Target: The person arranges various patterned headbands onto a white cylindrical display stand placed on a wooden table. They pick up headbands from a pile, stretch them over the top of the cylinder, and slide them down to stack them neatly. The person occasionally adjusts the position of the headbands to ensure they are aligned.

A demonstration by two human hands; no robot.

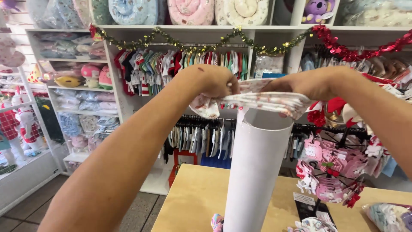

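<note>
Two bare forearms are extended upward from the lower frame edge, meeting at the centre of the head view. Left hand [212, 81] is closed in a fist around one end of a folded cloth [262, 102]; right hand [315, 83] is closed over the opposite end, fingers curled downward. The cloth is held taut and roughly level between both hands, directly above the open top of a tall white tube [255, 172], and appears to touch its rim.

The cloth is pale, thin and soft, printed with small reddish motifs, and is gathered into several flat layers; a loose bunch hangs below the left hand. The tube is smooth, matte and cylindrical, apparently of card, and stands upright on a light wooden surface [193, 197], whose grain is fine and even.

At 4 o'clock from the tube, a round display rack [330, 172] of small pink and white carded items is seen. At 5 o'clock, a patterned fabric bundle [390, 217] lies at the surface edge. At 12 o'clock, green-gold tinsel [171, 41] and red tinsel [343, 49] are strung along white shelving [120, 86]. Rolled padded quilts [191, 10] are stored on top, and infant garments [171, 64] hang on a rail beneath.
</note>
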